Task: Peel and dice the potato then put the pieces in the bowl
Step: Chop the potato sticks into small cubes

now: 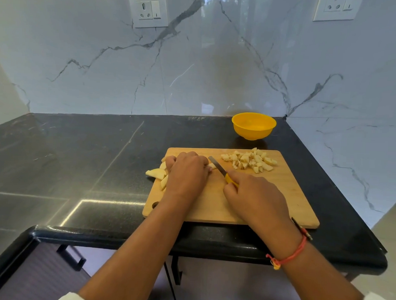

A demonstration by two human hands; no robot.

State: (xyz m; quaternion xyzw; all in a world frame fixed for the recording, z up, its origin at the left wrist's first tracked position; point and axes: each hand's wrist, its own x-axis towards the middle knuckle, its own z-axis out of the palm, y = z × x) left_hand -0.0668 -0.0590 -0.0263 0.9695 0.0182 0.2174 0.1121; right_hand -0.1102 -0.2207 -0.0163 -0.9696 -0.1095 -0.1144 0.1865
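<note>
A wooden cutting board [287, 198] lies on the black counter. My left hand [187, 172] is curled over a peeled potato strip [212, 165], whose end pokes out by the fingertips. My right hand [253, 196] grips the yellow handle of a knife [217, 165]; its blade touches that strip. A heap of diced potato [250, 160] sits at the board's far right. Larger peeled wedges [157, 173] lie at the board's left edge, partly behind my left hand. The yellow bowl [253, 126] stands behind the board and looks empty.
The black counter [80, 157] stretches to the left of the board. Marble walls close off the back and right side, with two sockets [149, 10] high up. The counter's front edge runs just below the board.
</note>
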